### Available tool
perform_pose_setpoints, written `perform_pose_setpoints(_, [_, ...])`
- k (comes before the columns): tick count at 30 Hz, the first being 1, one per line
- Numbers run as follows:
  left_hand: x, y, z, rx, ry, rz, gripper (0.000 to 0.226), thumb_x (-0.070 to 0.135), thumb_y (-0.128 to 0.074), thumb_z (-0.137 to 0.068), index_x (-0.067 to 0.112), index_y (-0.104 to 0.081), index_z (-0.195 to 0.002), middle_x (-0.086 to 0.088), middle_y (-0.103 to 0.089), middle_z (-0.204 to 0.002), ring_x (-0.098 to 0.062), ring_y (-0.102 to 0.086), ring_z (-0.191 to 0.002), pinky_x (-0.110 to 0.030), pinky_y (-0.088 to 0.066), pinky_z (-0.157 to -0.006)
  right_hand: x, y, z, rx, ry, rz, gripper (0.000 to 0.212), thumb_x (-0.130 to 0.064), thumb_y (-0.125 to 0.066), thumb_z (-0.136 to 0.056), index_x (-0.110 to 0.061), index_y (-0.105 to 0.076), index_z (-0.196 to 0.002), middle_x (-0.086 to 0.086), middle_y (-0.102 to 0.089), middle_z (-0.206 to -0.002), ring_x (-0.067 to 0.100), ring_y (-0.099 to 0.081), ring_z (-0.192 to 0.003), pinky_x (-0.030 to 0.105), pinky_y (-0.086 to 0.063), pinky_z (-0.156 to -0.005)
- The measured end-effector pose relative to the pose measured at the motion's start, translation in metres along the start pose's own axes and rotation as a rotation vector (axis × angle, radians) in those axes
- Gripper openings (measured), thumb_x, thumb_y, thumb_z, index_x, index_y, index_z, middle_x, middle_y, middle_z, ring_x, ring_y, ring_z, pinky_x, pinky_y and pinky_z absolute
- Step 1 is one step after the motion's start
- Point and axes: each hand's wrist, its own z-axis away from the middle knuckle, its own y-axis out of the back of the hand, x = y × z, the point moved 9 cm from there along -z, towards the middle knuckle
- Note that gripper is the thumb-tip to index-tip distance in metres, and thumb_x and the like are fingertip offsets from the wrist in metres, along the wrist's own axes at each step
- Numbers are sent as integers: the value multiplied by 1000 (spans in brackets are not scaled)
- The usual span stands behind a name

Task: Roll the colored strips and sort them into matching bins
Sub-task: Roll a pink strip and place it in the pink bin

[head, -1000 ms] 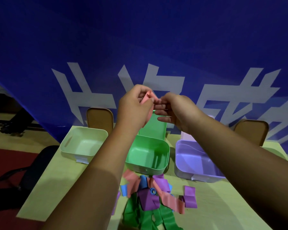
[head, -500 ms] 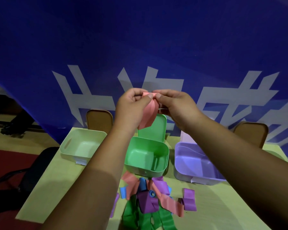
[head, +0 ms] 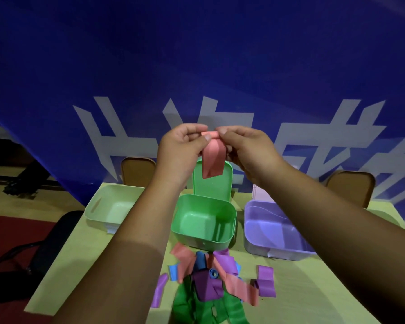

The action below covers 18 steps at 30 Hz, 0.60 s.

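Observation:
A pink strip hangs in the air above the bins, its top end rolled. My left hand and my right hand pinch that rolled top between fingertips and thumbs, one on each side. Below stand three bins: a pale green bin at the left, a bright green bin with its lid raised in the middle, and a purple bin at the right. Nothing shows inside the bins. A heap of loose strips in pink, purple, blue and green lies in front of the green bin.
The yellow-green table ends at the left near a dark chair on a red floor. Two brown chair backs stand behind the table against a blue banner with white characters. A separate purple strip lies right of the heap.
The hands have shifted from bunched together to either side of the strip's top. The pink strip now hangs longer and flatter below them.

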Motion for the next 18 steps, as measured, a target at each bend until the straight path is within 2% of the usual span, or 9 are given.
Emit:
perform_pose_setpoints(3, [0, -2, 1, -2, 15, 20, 22, 12, -79, -97, 21, -76, -117, -2, -82, -106, -17, -81, -97, -37, -67, -90, -3, 6, 1, 26, 23, 79, 17, -20, -69, -105, -17, -78, -119, 5, -82, -105, 25, -79, -103, 45, -63, -99])
perform_pose_setpoints(7, [-3, -6, 2, -16, 72, 64, 16, 20, -80, -95, 20, -80, -111, -6, -82, -103, -25, -81, -99, -48, -66, -93, -7, 11, 2, 54, 58, 129, 18, -17, -71, -103, -25, -78, -118, 4, -81, -109, 27, -77, -106, 47, -63, -99])
perform_pose_setpoints(9, [-1, -7, 4, -12, 63, 53, 13, 24, -82, -95, 20, -81, -108, -5, -82, -100, -26, -81, -97, -49, -67, -91, -9, 13, 4, 64, 75, 150, 21, -16, -73, -102, -24, -77, -121, 4, -80, -111, 27, -77, -106, 47, -63, -99])
perform_pose_setpoints(13, [5, -6, 5, 19, 35, 20, 14, 18, -82, -96, 19, -80, -109, -2, -83, -95, -19, -81, -90, -41, -68, -86, -9, 15, 7, 64, 66, 131, 26, -15, -73, -100, -18, -75, -126, 6, -80, -111, 24, -78, -104, 45, -63, -100])
perform_pose_setpoints(16, [12, -8, 7, 12, -8, -19, 18, 16, -82, -95, 20, -79, -112, -1, -83, -98, -15, -81, -92, -37, -67, -87, -7, 12, 10, 17, 28, 47, 23, -20, -75, -100, -10, -76, -120, 14, -81, -103, 31, -79, -100, 49, -63, -99])
perform_pose_setpoints(18, [14, -10, 8, -1, -26, -28, 19, 16, -83, -94, 22, -79, -112, 0, -82, -101, -15, -80, -95, -37, -67, -89, -8, 13, 14, 8, 24, 55, 21, -26, -74, -101, -11, -77, -117, 11, -82, -99, 28, -80, -96, 47, -64, -96])
